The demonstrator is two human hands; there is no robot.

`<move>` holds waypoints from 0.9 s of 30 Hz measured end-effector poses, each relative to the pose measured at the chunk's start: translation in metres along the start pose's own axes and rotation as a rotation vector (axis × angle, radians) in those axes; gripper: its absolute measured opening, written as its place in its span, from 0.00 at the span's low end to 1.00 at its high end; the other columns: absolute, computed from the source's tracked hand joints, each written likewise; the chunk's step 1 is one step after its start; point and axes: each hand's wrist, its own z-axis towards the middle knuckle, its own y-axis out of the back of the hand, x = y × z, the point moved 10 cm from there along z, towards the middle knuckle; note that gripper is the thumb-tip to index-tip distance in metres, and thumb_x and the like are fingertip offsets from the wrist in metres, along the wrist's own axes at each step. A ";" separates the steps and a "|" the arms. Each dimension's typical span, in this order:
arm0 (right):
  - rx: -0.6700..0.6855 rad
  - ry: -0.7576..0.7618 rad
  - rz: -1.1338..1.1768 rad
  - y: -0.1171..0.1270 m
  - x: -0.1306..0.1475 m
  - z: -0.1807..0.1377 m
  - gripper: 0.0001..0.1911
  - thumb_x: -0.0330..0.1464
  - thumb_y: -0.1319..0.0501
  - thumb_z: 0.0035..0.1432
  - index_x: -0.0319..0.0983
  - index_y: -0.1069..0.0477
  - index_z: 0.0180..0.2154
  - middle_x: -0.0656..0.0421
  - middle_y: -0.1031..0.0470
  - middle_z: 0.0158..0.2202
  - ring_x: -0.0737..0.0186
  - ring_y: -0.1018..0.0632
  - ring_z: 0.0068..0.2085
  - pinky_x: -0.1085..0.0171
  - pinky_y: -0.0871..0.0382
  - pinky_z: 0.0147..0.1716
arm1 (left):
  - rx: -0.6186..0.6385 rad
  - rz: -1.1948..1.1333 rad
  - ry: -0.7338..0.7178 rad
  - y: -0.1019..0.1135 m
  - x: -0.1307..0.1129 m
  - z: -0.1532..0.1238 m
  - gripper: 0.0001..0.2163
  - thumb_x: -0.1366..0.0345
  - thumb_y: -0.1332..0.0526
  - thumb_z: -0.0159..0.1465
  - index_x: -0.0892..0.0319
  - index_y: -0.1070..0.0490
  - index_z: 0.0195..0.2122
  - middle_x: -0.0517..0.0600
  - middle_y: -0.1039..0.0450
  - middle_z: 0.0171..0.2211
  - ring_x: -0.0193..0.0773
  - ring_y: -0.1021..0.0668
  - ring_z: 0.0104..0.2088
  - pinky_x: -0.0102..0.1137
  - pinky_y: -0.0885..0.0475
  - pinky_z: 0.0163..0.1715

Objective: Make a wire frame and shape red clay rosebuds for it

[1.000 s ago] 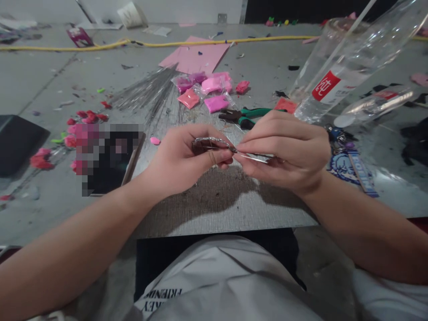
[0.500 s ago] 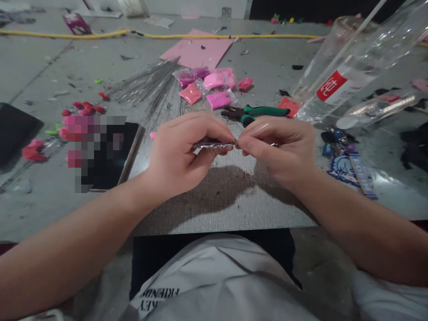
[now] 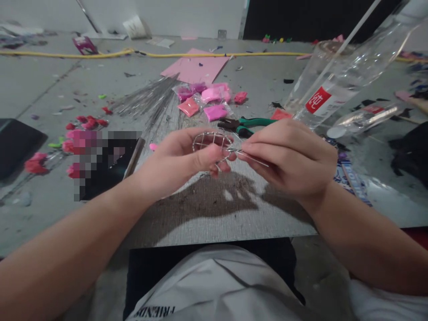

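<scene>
My left hand point(image 3: 182, 158) is closed around a small silver wire frame point(image 3: 210, 141), a loop with cross wires, held above the grey board point(image 3: 214, 209). My right hand point(image 3: 292, 154) pinches a thin wire end point(image 3: 254, 159) that sticks out from the frame's right side. The two hands meet at the middle of the view, thumbs and forefingers almost touching. Part of the frame is hidden behind my left fingers.
Green-handled pliers point(image 3: 250, 123) lie just behind my hands. Bags of pink material point(image 3: 209, 96), a bundle of thin wires point(image 3: 147, 96) and a pink sheet point(image 3: 195, 69) lie further back. Clear bottles point(image 3: 337, 78) stand at right, red and pink flowers point(image 3: 80, 127) at left, with a dark phone point(image 3: 113, 165).
The wire frame has been turned from edge-on to face up, so its cross wires show. Both hands stay together at the centre.
</scene>
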 end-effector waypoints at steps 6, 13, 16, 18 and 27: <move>-0.030 0.029 0.043 0.002 0.005 0.003 0.09 0.26 0.29 0.62 0.41 0.21 0.44 0.54 0.15 0.38 0.58 0.17 0.37 0.58 0.20 0.38 | -0.161 0.101 -0.023 0.004 -0.008 -0.008 0.09 0.60 0.23 0.58 0.55 0.17 0.36 0.47 0.21 0.27 0.34 0.22 0.25 0.29 0.25 0.24; -0.049 -0.084 0.204 -0.001 -0.003 0.000 0.06 0.29 0.31 0.62 0.43 0.21 0.42 0.57 0.17 0.37 0.59 0.19 0.35 0.58 0.21 0.36 | -0.181 0.422 -0.107 0.002 -0.025 -0.013 0.05 0.63 0.25 0.61 0.56 0.17 0.34 0.47 0.21 0.27 0.35 0.22 0.27 0.29 0.26 0.26; -0.050 -0.121 0.275 -0.004 -0.006 0.000 0.04 0.28 0.32 0.63 0.42 0.21 0.40 0.57 0.18 0.36 0.61 0.19 0.34 0.60 0.21 0.35 | -0.233 0.557 -0.215 0.000 -0.038 -0.019 0.04 0.63 0.26 0.61 0.54 0.17 0.37 0.49 0.18 0.34 0.38 0.19 0.32 0.32 0.23 0.31; -0.022 -0.200 0.339 -0.009 -0.012 0.000 0.03 0.28 0.33 0.63 0.43 0.21 0.38 0.58 0.18 0.35 0.62 0.20 0.34 0.61 0.22 0.34 | -0.233 0.634 -0.277 -0.003 -0.045 -0.021 0.03 0.63 0.27 0.62 0.52 0.17 0.37 0.49 0.17 0.36 0.41 0.18 0.35 0.34 0.22 0.36; 0.142 -0.758 0.903 -0.052 -0.046 -0.024 0.03 0.31 0.32 0.63 0.40 0.19 0.35 0.62 0.21 0.29 0.67 0.22 0.28 0.67 0.27 0.25 | -0.081 0.895 -0.675 -0.013 -0.064 -0.025 0.11 0.70 0.29 0.62 0.44 0.16 0.40 0.49 0.17 0.41 0.39 0.18 0.38 0.35 0.22 0.42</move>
